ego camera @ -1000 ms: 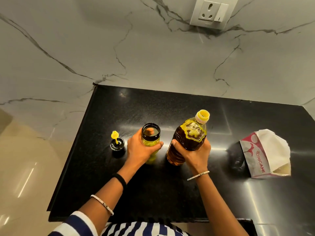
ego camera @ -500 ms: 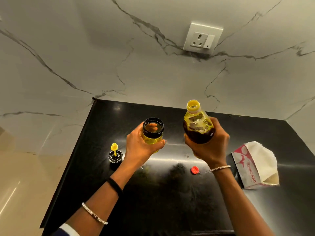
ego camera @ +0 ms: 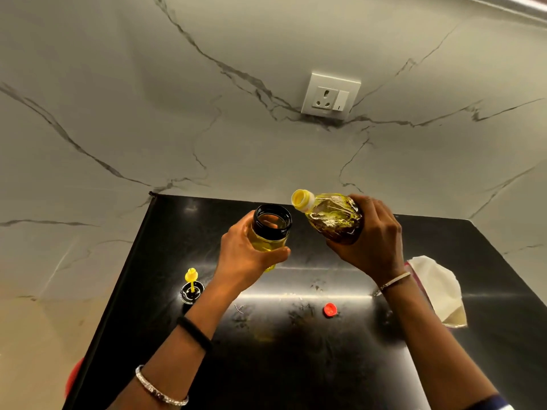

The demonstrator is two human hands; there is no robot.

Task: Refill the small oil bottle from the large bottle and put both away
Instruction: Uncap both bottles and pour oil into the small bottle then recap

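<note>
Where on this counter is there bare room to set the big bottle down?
Bare counter lies near the front edge between the forearms, below the red cap, and at the far right corner behind the tissue pack. Tight at the left edge by the spout lid.

Left hand point(ego camera: 245, 257) and right hand point(ego camera: 376, 241) held up side by side, each curled gripping.

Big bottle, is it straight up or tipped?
Tipped: the right hand holds the big bottle slanted, its open mouth pointing toward the small bottle.
</note>
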